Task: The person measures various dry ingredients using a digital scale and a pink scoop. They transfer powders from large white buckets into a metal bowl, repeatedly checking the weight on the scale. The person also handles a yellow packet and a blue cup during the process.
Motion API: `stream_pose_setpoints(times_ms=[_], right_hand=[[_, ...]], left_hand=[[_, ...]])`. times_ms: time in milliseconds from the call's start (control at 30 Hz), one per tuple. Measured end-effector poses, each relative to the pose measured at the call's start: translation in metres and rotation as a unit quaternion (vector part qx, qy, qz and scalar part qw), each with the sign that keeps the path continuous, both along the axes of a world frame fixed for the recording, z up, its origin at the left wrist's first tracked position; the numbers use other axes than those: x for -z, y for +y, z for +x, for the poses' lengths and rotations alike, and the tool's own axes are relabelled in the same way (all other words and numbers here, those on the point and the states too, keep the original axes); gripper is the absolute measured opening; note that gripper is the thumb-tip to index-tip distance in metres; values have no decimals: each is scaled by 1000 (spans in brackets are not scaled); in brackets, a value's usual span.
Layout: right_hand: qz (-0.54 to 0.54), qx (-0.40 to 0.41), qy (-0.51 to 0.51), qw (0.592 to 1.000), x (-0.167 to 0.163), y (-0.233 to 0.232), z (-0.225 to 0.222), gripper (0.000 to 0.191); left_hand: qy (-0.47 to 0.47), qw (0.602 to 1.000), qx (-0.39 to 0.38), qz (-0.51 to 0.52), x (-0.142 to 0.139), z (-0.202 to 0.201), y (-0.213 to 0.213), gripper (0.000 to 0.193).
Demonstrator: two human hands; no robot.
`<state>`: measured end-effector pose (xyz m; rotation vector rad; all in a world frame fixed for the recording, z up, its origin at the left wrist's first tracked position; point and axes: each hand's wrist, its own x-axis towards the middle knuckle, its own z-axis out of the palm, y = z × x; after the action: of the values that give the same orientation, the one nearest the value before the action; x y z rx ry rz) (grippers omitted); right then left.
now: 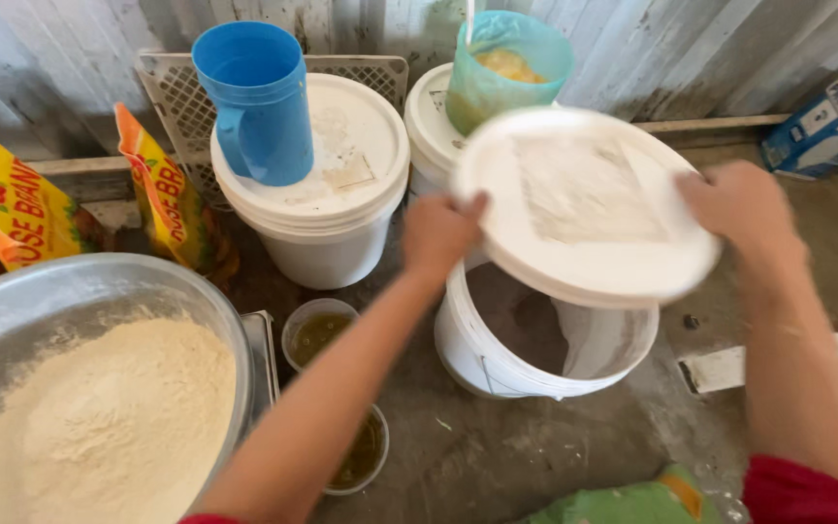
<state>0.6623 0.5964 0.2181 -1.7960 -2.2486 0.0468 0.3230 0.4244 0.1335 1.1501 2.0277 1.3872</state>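
Hands (438, 233) (744, 209) hold white lid (584, 209) over open bucket (497, 359).

The white lid (584, 209), tilted between both hands, covers most of the open bucket (535, 349) mouth; only its near edge is reachable. A lidded bucket (317, 194) with a blue jug (259, 102) crowds the left, a metal bowl (70, 291) and two small cups (317, 330) beyond. Bare floor (535, 456) lies open nearer.

The lid (584, 209) is white, and so is the open bucket (497, 354). The mug (256, 102) is blue. The tub (501, 68) is teal. The flour (109, 422) is cream, its bowl (89, 281) silver. The bags (16, 209) are yellow and orange. The crate (181, 107) has a criss-cross pattern.
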Motion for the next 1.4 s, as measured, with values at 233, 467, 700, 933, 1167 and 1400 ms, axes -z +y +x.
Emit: stream_pose_setpoints(times_ms=[233,467,700,933,1167,1400], right_hand=[[-207,-104,445,865,90,0,-143,35],[-29,-283,-291,913,194,-28,-103,29],[53,-450,-569,686,271,-9,-95,22],[51,-450,-488,746,273,-1,-92,22],[-35,-509,-489,708,194,-55,-124,28],[-3,-237,-366,900,126,-24,-87,24]], left_hand=[[119,981,-146,-39,30,-114,-63,53],[176,955,-107,-215,27,-125,-90,68],[271,954,-87,-93,11,-114,-127,55],[240,967,-86,-30,8,-114,-138,41],[223,968,-91,71,7,-107,-136,38],[175,978,-100,60,9,-100,-139,42]])
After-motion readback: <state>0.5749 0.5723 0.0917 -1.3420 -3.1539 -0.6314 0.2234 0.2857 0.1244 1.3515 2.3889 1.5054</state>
